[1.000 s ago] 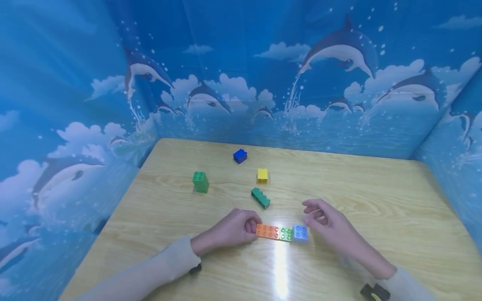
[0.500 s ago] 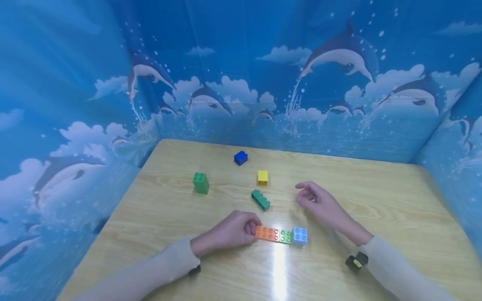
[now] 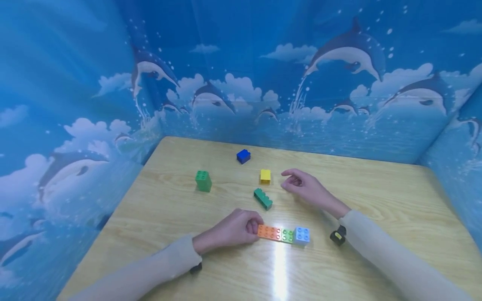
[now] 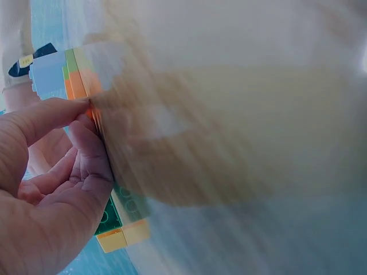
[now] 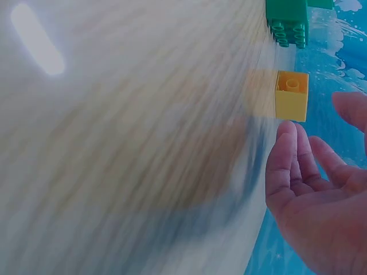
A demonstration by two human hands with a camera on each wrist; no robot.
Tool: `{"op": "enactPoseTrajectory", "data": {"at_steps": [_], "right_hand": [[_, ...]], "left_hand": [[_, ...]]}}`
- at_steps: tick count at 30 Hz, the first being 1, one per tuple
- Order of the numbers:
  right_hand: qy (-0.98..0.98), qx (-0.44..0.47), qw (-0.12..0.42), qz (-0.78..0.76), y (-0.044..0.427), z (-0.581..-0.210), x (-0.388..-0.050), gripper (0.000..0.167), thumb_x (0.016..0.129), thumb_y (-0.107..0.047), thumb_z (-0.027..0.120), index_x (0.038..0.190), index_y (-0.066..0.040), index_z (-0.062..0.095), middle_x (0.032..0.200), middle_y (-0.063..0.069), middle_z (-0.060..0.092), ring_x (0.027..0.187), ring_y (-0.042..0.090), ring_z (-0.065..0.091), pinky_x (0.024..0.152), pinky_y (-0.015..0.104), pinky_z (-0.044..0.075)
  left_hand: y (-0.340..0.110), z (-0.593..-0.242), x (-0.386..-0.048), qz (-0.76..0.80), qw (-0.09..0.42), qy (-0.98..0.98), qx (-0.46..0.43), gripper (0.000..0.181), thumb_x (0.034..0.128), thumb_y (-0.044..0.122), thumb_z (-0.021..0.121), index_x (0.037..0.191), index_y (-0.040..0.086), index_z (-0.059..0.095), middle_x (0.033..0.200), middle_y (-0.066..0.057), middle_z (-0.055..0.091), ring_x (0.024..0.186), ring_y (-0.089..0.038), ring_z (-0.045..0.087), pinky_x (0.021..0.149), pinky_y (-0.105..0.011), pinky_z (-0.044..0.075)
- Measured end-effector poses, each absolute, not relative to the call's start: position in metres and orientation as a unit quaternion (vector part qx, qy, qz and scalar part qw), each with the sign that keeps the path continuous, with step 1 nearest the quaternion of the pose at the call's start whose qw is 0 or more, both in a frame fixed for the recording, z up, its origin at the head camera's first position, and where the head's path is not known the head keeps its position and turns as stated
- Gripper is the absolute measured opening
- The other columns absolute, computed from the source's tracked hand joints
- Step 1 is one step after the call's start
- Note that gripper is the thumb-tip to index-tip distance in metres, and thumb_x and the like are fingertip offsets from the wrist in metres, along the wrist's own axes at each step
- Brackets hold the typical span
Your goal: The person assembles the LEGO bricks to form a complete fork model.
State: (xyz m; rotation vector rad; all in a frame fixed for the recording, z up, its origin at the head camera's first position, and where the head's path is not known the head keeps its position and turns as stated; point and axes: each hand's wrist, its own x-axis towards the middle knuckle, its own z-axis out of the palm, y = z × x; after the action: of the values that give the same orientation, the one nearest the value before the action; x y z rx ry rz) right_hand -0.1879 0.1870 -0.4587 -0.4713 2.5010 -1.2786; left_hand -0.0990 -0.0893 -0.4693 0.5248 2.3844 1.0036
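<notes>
On the table a row of joined toy bricks runs left to right: an orange brick (image 3: 269, 232), a light green brick (image 3: 287, 236) and a light blue brick (image 3: 301, 235) at the right end. My left hand (image 3: 237, 228) pinches the left end of the orange brick between thumb and fingers. My right hand (image 3: 306, 188) hovers just right of the yellow brick (image 3: 265, 176), apart from it, with thumb and fingers spread. In the right wrist view the yellow brick (image 5: 292, 96) lies on its side, its hollow underside showing, just beyond the fingertips.
A dark green brick (image 3: 262, 198) lies on its side in front of the yellow one. Behind stands a dark blue brick (image 3: 243, 156), and a tall green brick (image 3: 203, 181) is farther left. Dolphin-printed curtains (image 3: 241, 83) hang around the wooden table (image 3: 376, 200).
My right hand has moved away from the light blue brick, forward and left to beside the yellow brick. The left hand keeps its pinch on the orange brick.
</notes>
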Motion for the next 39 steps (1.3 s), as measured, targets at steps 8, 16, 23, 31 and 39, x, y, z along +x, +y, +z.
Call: {"op": "enactPoseTrajectory", "data": {"at_steps": [8, 16, 23, 31, 39], "right_hand": [[0.867, -0.155, 0.149, -0.45, 0.163, -0.465, -0.205, 0.055, 0.107, -0.035, 0.071, 0.151, -0.006, 0.057, 0.126, 0.014, 0.072, 0.114, 0.027, 0.07, 0.099, 0.044, 0.061], [0.872, -0.139, 0.15, -0.444, 0.146, -0.467, -0.215, 0.066, 0.103, -0.042, 0.075, 0.154, -0.006, 0.054, 0.116, 0.01, 0.071, 0.103, 0.022, 0.066, 0.085, 0.033, 0.057], [0.878, -0.145, 0.164, -0.426, 0.144, -0.469, -0.22, 0.063, 0.104, -0.043, 0.073, 0.154, -0.009, 0.057, 0.115, 0.009, 0.071, 0.099, 0.02, 0.065, 0.081, 0.032, 0.056], [0.87, -0.135, 0.165, -0.445, 0.144, -0.472, -0.222, 0.056, 0.101, -0.034, 0.078, 0.15, -0.01, 0.062, 0.123, 0.012, 0.07, 0.111, 0.024, 0.066, 0.093, 0.036, 0.059], [0.854, -0.113, 0.171, -0.478, 0.145, -0.471, -0.219, 0.047, 0.101, -0.025, 0.078, 0.143, -0.009, 0.062, 0.137, 0.019, 0.068, 0.121, 0.031, 0.067, 0.101, 0.042, 0.059]], "left_hand": [[-0.09, -0.469, -0.101, 0.368, 0.248, 0.873, 0.204, 0.04, 0.0871, 0.003, 0.087, 0.125, 0.006, 0.075, 0.089, 0.01, 0.07, 0.08, -0.001, 0.066, 0.075, -0.016, 0.059], [-0.091, -0.471, -0.101, 0.38, 0.247, 0.867, 0.207, 0.039, 0.0871, 0.003, 0.087, 0.125, 0.005, 0.075, 0.089, 0.01, 0.07, 0.08, -0.002, 0.066, 0.075, -0.017, 0.059], [-0.092, -0.473, -0.099, 0.394, 0.242, 0.859, 0.221, 0.039, 0.0871, 0.001, 0.086, 0.124, 0.004, 0.075, 0.089, 0.01, 0.07, 0.08, -0.001, 0.066, 0.076, -0.017, 0.059], [-0.092, -0.47, -0.099, 0.392, 0.238, 0.861, 0.219, 0.037, 0.0871, 0.001, 0.086, 0.122, 0.003, 0.075, 0.09, 0.007, 0.071, 0.079, -0.001, 0.065, 0.075, -0.017, 0.059], [-0.093, -0.469, -0.1, 0.388, 0.239, 0.863, 0.22, 0.037, 0.0874, 0.002, 0.086, 0.122, 0.003, 0.075, 0.09, 0.006, 0.071, 0.08, -0.001, 0.065, 0.075, -0.016, 0.058]]}}
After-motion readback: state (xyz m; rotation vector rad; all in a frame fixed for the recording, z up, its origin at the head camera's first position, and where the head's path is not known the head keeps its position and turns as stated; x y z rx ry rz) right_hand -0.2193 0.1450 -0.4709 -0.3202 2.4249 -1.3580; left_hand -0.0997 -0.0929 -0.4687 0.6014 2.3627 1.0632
